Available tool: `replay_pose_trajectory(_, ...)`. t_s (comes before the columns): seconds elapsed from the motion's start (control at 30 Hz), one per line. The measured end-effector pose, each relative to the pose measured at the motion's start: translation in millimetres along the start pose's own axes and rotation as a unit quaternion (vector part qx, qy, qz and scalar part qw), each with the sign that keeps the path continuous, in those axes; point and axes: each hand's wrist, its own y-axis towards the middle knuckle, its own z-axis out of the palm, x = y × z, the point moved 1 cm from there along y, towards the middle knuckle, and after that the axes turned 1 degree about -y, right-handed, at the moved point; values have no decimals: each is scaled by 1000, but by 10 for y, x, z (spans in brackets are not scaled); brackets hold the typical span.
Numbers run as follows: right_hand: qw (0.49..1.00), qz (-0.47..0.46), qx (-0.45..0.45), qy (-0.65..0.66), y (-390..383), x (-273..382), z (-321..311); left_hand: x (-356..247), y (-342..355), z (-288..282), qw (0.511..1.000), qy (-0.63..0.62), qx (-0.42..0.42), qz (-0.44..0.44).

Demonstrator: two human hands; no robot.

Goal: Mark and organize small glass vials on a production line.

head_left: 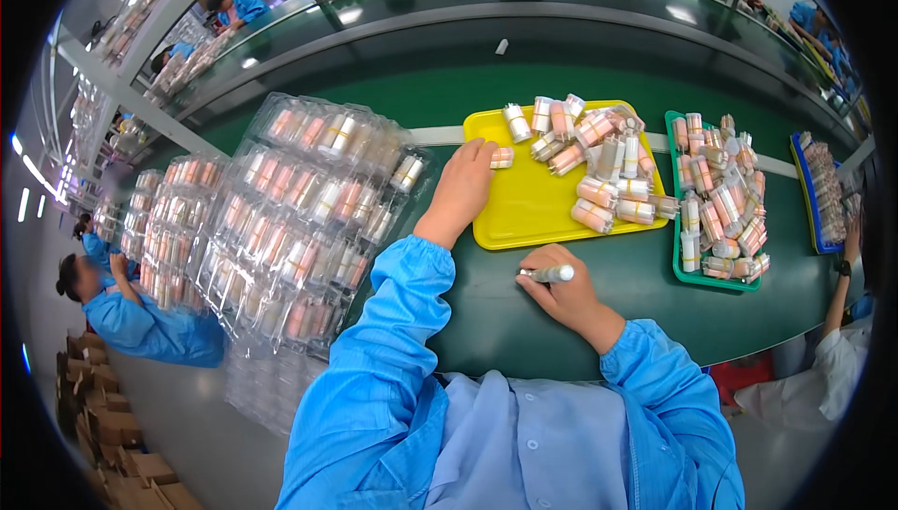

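Observation:
My left hand (463,184) rests over the left edge of the yellow tray (505,215), its fingers curled round a short pink-and-clear cylinder (502,157) that sticks out past the fingertips. In front of the tray, above the green table, my right hand (568,293) grips a pale whitish cylinder (552,274) lying sideways between thumb and fingers. A loose heap of similar pink, white and clear cylinders (597,190), several with yellow bands, fills the right part of the tray. The far ends of both held pieces are partly covered by my fingers.
On the left, clear plastic blister trays (304,192) full of such cylinders are piled high. A green basket (687,271) of cylinders stands right of the yellow tray, and a blue basket (823,246) beyond it. One small white piece (502,46) lies at the back. Co-workers sit nearby.

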Motion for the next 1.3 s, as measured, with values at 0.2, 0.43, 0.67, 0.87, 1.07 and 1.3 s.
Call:
replay_pose_trajectory(0.2,1000,3,-18,-18,25,-56,-89,-261,-68,-187,989,-97,-55,-94)
replay_pose_trajectory(0.43,981,43,-191,-15,60,-67,-376,-1085,-575,-756,978,-202,35,-41)
replay_pose_trajectory(0.67,984,36,-172,8,85,-113,-422,-1189,-940,-220,966,-254,22,-37)
replay_pose_trajectory(0.87,989,-4,-147,-18,64,-90,-357,-1215,-989,-122,956,-291,4,-46)
replay_pose_trajectory(1.07,988,-13,-142,-54,56,-82,-348,-1223,-1009,-94,962,-270,-6,-25)
replay_pose_trajectory(1.3,993,31,-105,-50,23,-37,-346,-1293,-1021,-74,970,-237,-12,-51)
